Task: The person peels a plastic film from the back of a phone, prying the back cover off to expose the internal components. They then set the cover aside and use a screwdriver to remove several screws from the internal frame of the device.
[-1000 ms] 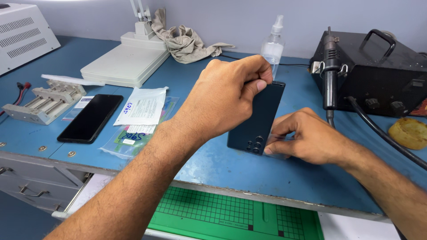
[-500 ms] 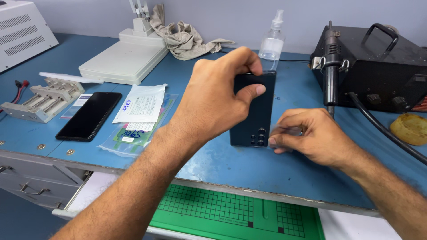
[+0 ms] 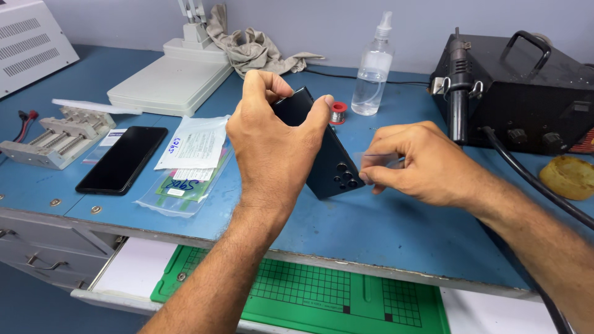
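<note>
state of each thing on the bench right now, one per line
dark phone: tilted, camera side up, gripped by left hand
clear thin pick: pinched in right hand beside the phone's edge
black phone: lying flat, screen dark
spray bottle: upright, partly full
drawer with green mat: pulled open
hot air wand: docked on the black station

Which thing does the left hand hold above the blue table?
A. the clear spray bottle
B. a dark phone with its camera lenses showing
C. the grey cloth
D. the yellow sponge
B: the left hand grips a dark phone at its upper end, tilted, its back with the camera lenses facing the viewer, while the spray bottle, cloth and sponge are apart from both hands.
</note>
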